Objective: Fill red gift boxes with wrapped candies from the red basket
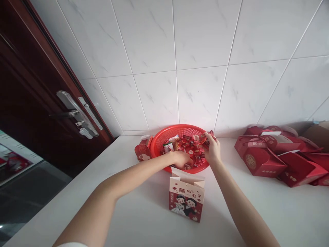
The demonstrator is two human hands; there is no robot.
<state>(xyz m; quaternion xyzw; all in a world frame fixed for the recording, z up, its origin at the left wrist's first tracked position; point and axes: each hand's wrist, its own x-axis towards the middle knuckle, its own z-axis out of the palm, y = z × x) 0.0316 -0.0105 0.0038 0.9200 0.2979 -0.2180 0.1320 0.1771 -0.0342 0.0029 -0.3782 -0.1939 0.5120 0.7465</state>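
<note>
Left hand [183,159], half-curled, in red plastic basket [164,136] (its hold, I cannot tell); right hand [214,148] pinches red-wrapped candies [203,140]; light grip best.

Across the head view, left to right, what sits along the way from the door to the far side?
Silver door handle → small red box → red mesh basket → cluster of red boxes.
</note>
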